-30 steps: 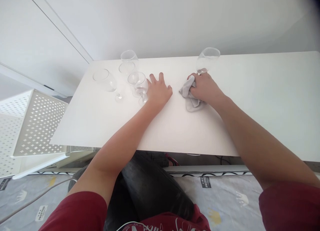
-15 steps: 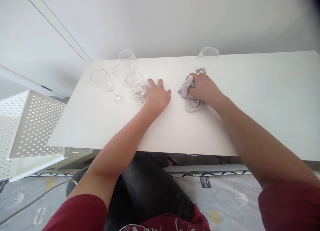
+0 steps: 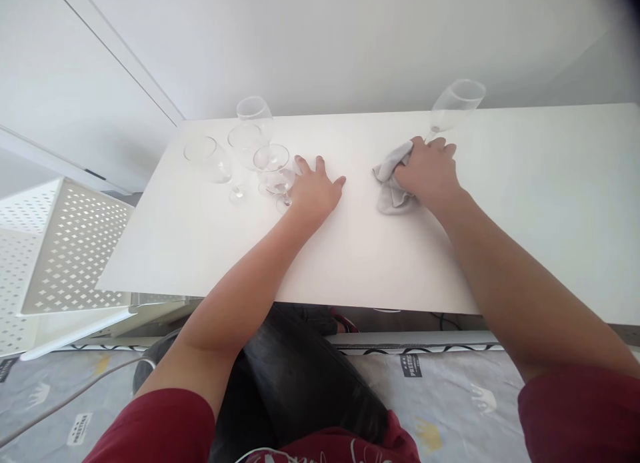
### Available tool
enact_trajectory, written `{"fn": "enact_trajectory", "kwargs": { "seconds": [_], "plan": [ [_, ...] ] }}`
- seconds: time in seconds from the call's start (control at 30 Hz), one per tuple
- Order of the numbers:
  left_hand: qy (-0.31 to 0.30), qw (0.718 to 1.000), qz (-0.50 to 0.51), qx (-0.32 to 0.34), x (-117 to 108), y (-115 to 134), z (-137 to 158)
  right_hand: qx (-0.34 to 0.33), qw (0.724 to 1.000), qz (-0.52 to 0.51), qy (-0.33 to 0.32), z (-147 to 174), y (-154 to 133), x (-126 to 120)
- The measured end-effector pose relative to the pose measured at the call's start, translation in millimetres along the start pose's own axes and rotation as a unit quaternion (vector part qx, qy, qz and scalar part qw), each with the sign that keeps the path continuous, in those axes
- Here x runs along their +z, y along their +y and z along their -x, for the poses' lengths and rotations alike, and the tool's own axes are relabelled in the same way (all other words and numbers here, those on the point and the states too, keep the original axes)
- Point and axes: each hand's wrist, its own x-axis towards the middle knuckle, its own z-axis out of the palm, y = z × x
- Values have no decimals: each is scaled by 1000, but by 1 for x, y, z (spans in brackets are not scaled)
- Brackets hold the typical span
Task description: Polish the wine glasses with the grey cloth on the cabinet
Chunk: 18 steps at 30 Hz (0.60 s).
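Note:
My right hand (image 3: 433, 169) is closed around the lower part of a clear wine glass (image 3: 457, 103), with a light grey cloth (image 3: 395, 183) bunched in the same grip. That glass leans to the right, and its foot is hidden by my fingers and the cloth. Flat on the white tabletop (image 3: 340, 263) rests my left hand (image 3: 316, 189), fingers spread and holding nothing. Just left of it stands a wine glass (image 3: 273, 159), close to the fingers; whether they touch I cannot tell. More stemmed glasses, one at the far left (image 3: 207, 159) and one at the back (image 3: 254, 109), stand upright nearby.
A wall (image 3: 340, 43) rises behind the table. Beyond its left end is a white perforated basket (image 3: 75, 249). A patterned grey mattress (image 3: 465, 396) lies below the front edge, and a pale cable (image 3: 75, 399) runs across it at left.
My right hand has moved right and slightly back with the cloth and the wine glass, which now tilts more to the right. The left hand and the standing glasses stay in place.

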Motion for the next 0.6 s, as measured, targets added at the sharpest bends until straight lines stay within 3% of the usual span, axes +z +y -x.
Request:
{"fn": "enact_trajectory", "kwargs": {
  "seconds": [0.13,0.27,0.6],
  "plan": [
    [10,999,-39,9,2,5,1,19,999,-26,-32,-2,0,-2],
    [24,997,-62,25,2,8,3,25,998,30,-53,4,-10,-10],
    [11,999,-48,1,-3,2,-3,-7,995,93,-41,2,-5,-7]
  ]
}}
